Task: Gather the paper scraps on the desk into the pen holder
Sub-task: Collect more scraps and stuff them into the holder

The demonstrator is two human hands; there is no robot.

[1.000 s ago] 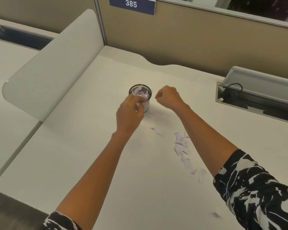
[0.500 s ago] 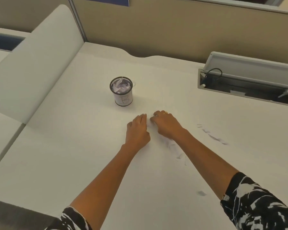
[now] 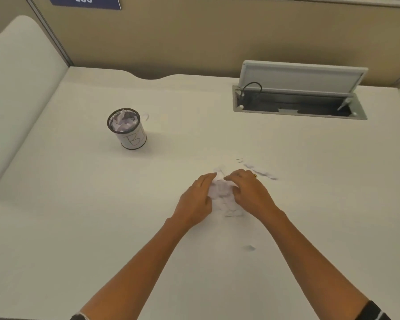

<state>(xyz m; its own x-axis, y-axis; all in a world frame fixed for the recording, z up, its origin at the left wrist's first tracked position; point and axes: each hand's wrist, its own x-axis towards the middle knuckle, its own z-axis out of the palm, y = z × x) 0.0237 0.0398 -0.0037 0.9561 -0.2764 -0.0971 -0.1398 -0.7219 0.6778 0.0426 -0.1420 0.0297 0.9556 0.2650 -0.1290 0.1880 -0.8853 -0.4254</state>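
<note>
Surface [image 3: 79,227]: pale, mostly cleared.
Done: pen holder [image 3: 127,128] already holds scraps.
Left: your left hand [image 3: 198,199] and right hand [image 3: 249,192], grip cupped loosely, corral a scrap pile [image 3: 222,192]; strays [image 3: 261,170] lie beyond your right.

Both arms are bare up to short sleeves. The right sleeve [image 3: 371,311] is black with a white stripe. The left sleeve [image 3: 79,317] is dark with a white edge. The right hand [image 3: 249,192] wears a gold ring [image 3: 255,175].

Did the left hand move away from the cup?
Yes. A second ago the left hand was up at the cup rim; now it is down on the desk, nearer the person and right of the cup, beside the scraps.
</note>
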